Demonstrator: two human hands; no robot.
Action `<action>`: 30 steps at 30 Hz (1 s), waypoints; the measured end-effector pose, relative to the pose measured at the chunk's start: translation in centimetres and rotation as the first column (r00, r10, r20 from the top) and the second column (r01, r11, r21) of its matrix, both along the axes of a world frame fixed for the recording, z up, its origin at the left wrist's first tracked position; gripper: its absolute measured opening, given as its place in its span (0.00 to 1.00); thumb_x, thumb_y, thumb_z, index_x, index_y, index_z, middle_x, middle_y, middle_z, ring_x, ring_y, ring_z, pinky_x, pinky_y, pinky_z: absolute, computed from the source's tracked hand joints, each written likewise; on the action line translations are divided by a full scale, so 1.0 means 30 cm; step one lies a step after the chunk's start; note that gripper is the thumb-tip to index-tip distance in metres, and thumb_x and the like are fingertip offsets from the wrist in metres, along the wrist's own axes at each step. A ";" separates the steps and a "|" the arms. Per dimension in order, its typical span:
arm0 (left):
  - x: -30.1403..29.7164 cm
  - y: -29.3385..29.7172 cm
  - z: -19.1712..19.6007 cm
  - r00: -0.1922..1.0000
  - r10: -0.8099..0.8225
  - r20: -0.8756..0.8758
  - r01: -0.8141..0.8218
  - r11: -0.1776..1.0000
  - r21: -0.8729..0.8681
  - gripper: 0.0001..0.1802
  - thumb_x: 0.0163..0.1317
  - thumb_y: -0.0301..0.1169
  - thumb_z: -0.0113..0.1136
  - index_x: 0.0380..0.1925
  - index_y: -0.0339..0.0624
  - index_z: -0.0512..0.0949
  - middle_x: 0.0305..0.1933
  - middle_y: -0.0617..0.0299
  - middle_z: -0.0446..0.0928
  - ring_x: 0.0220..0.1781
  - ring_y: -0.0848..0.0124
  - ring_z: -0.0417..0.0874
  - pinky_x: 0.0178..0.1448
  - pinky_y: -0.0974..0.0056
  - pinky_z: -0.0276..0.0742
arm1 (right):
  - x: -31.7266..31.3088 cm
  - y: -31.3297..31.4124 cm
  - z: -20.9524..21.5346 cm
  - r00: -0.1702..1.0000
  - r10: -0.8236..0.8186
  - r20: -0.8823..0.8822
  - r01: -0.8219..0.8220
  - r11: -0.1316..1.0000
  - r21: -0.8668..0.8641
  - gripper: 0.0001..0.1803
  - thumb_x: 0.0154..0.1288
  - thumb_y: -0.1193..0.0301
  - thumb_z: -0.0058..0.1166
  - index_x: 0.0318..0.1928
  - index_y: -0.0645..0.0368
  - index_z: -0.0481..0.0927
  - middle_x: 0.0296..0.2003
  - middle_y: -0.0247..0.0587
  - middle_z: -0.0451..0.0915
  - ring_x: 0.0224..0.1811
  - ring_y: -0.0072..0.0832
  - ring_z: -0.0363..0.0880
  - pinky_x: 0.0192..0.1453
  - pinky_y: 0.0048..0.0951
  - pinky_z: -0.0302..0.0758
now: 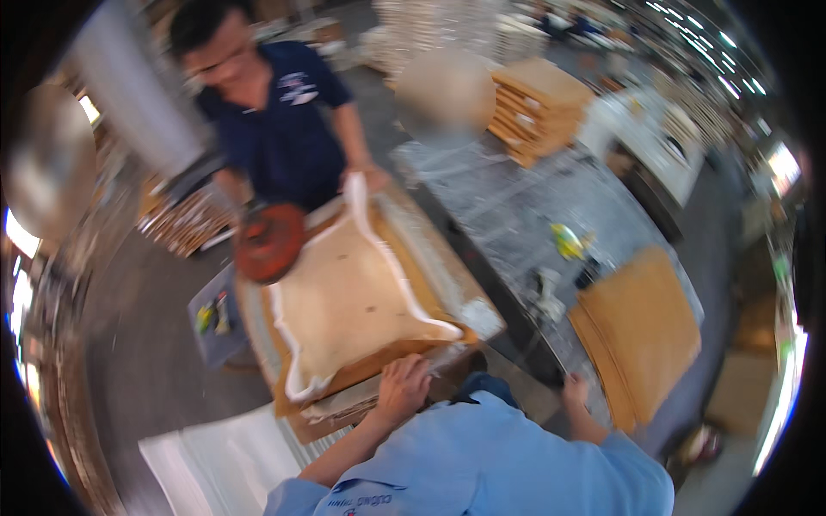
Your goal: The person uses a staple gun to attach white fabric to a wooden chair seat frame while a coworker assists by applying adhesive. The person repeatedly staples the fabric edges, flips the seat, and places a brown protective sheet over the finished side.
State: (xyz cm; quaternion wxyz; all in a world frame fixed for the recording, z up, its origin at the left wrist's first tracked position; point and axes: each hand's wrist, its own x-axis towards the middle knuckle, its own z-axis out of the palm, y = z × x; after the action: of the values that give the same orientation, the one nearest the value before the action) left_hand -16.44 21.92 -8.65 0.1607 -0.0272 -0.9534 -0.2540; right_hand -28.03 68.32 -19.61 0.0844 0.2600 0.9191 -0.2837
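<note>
My left hand (403, 387) lies against the near edge of a brown sheet (366, 363), fingers over the edge. On that sheet rests a beige four-sided panel (344, 284) with curved sides and a white padded rim (397, 273). The co-worker opposite has one hand (366, 175) at the panel's far corner; a round red tool (270, 242) is over its left side, near their other arm. My right hand (576, 392) is closed beside the near edge of a grey table (482, 206). What it holds, if anything, is too blurred to make out.
A stack of brown sheets (641, 331) lies on the grey table, near a white tool (546, 294) and a yellow item (566, 242). Farther back is a taller brown stack (540, 103). White sheets (219, 464) stand at the lower left.
</note>
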 end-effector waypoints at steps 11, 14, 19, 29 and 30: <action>-0.091 0.180 -0.022 0.991 0.006 0.137 0.022 0.979 -0.203 0.34 0.60 0.33 0.75 0.69 0.43 0.84 0.72 0.47 0.78 0.69 0.40 0.77 0.72 0.36 0.73 | -0.054 0.225 -0.057 0.989 -0.010 0.144 0.010 1.000 0.004 0.18 0.72 0.58 0.65 0.55 0.52 0.94 0.49 0.52 0.94 0.57 0.51 0.92 0.64 0.50 0.86; -0.112 0.216 0.014 0.968 0.094 0.232 -0.050 0.981 -0.188 0.35 0.60 0.31 0.74 0.70 0.40 0.82 0.72 0.45 0.77 0.69 0.39 0.76 0.72 0.35 0.72 | -0.269 0.308 -0.090 0.995 0.043 0.088 -0.045 0.999 0.012 0.16 0.72 0.59 0.64 0.52 0.52 0.95 0.48 0.53 0.94 0.55 0.52 0.92 0.62 0.51 0.86; -0.154 0.311 0.045 0.896 0.230 0.380 -0.137 0.957 -0.256 0.35 0.64 0.29 0.71 0.71 0.30 0.77 0.66 0.35 0.73 0.71 0.34 0.71 0.75 0.33 0.68 | -0.728 0.447 -0.148 0.993 0.112 -0.026 -0.111 0.992 0.062 0.14 0.72 0.62 0.64 0.48 0.53 0.96 0.47 0.55 0.93 0.54 0.55 0.91 0.60 0.52 0.86; -0.204 0.411 0.086 0.795 0.334 0.507 -0.182 0.928 -0.325 0.42 0.67 0.30 0.70 0.80 0.33 0.67 0.72 0.33 0.69 0.73 0.32 0.70 0.77 0.35 0.65 | -1.089 0.566 -0.239 0.953 0.293 0.074 -0.300 0.948 0.106 0.16 0.68 0.76 0.59 0.53 0.50 0.90 0.54 0.51 0.85 0.64 0.53 0.84 0.68 0.51 0.82; -0.216 0.414 0.080 0.793 0.322 0.517 -0.182 0.935 -0.303 0.42 0.67 0.30 0.70 0.80 0.33 0.67 0.72 0.33 0.69 0.73 0.32 0.70 0.77 0.35 0.66 | -1.105 0.597 -0.237 0.939 0.336 0.068 -0.342 0.935 0.096 0.16 0.68 0.77 0.58 0.53 0.50 0.90 0.54 0.50 0.84 0.65 0.53 0.84 0.68 0.51 0.82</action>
State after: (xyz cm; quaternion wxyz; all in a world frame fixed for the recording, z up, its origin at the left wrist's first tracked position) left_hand -22.93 34.35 -6.24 -0.0972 0.1573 -0.9765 -0.1108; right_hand -61.18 86.23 -26.71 0.1413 0.1090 0.9616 -0.2087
